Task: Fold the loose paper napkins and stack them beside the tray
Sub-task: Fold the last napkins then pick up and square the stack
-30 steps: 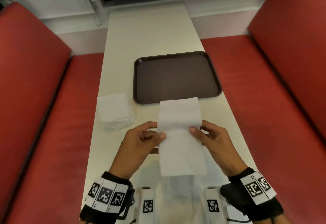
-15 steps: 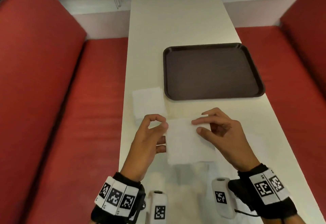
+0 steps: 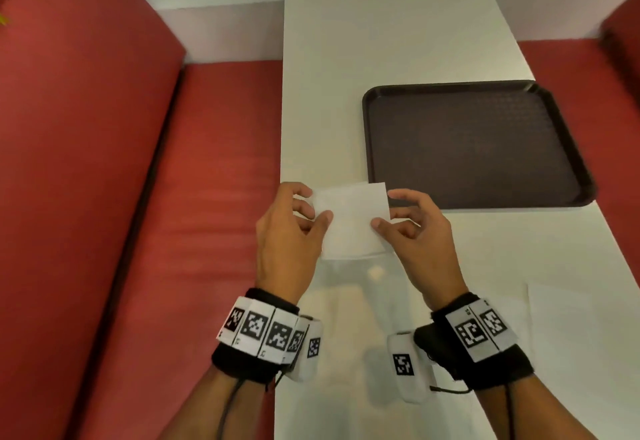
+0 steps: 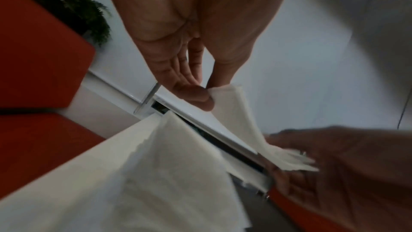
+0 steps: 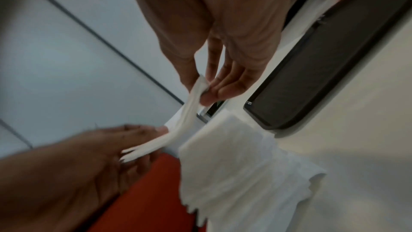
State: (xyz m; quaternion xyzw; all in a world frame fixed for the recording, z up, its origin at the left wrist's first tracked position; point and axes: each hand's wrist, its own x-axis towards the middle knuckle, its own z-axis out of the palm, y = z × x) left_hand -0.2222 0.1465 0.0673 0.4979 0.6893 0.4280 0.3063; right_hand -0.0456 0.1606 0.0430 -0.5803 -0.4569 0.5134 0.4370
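Observation:
A folded white napkin (image 3: 351,218) hangs between both hands, just above the table. My left hand (image 3: 313,206) pinches its left edge with thumb and fingers (image 4: 196,96). My right hand (image 3: 386,209) pinches the right edge (image 5: 204,91). Under it lies the stack of folded napkins (image 5: 234,156), almost wholly hidden in the head view but showing in the left wrist view as the stack (image 4: 167,174). It sits at the near left corner of the dark brown tray (image 3: 478,142), which holds nothing.
The narrow white table (image 3: 381,41) runs away from me between red benches on the left (image 3: 207,197) and right (image 3: 588,69). A loose flat napkin (image 3: 571,322) lies at the near right. The table's left edge runs close beside the stack.
The long napkin strip has been folded into a square, and both hands have carried it left and forward over the stack. The head view has swung left.

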